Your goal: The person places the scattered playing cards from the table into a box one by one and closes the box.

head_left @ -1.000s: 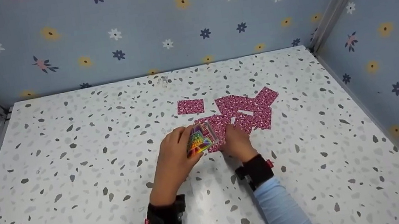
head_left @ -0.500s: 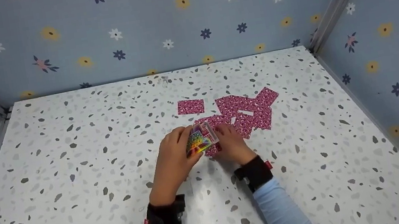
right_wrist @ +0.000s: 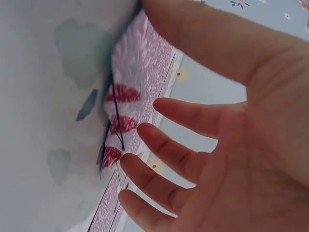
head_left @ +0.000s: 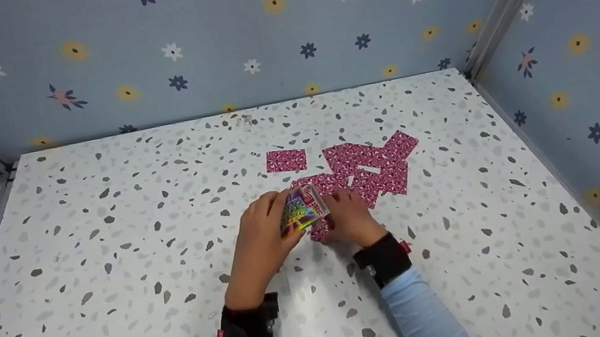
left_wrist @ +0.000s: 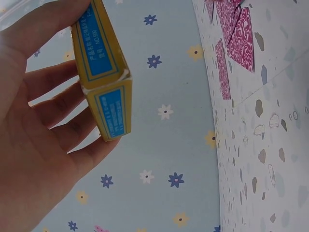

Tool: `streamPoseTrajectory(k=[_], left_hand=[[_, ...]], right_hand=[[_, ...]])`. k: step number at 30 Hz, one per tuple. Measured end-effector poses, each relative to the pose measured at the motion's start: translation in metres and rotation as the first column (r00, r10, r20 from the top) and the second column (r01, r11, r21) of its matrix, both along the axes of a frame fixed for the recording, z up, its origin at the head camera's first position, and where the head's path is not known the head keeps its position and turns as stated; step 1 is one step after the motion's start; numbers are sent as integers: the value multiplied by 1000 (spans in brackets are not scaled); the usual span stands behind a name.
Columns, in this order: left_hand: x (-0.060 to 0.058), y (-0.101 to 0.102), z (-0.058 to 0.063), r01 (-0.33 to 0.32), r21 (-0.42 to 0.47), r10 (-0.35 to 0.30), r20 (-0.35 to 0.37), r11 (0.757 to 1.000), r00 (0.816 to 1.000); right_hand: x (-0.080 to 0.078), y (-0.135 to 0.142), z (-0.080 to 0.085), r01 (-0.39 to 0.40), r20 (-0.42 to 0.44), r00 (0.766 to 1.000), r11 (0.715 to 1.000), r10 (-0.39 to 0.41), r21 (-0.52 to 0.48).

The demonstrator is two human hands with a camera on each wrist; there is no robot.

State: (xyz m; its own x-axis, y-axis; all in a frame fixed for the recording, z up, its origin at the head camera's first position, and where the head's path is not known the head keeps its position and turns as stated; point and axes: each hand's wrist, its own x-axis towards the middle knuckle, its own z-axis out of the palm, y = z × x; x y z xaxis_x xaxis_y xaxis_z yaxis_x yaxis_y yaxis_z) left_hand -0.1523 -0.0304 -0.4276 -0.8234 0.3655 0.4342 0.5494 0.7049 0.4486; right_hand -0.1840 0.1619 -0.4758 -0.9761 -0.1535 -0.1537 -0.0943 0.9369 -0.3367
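Box: held tilted over the bench
Left hand: wrapped round it from 8 o'clock
Right hand: box's 4 o'clock, fingers extended at pink cards
Lone card: box's 12 o'clock, apart from the others

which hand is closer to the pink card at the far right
Right. The right hand is left of the pink card and closer to the person's body; the left hand is farther left, gripping the box.
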Motion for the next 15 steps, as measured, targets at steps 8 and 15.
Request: streamPoseTrajectory(k=[8, 15], left_hand=[[-2, 1, -3, -2, -19, 2, 0, 1000, 1000], [-2, 1, -6, 0, -19, 0, 16, 1000, 1000]], right_hand=[[2, 2, 5, 57, 65, 996, 998, -56, -22], [2, 6, 6, 50, 47, 998, 998, -49, -36]])
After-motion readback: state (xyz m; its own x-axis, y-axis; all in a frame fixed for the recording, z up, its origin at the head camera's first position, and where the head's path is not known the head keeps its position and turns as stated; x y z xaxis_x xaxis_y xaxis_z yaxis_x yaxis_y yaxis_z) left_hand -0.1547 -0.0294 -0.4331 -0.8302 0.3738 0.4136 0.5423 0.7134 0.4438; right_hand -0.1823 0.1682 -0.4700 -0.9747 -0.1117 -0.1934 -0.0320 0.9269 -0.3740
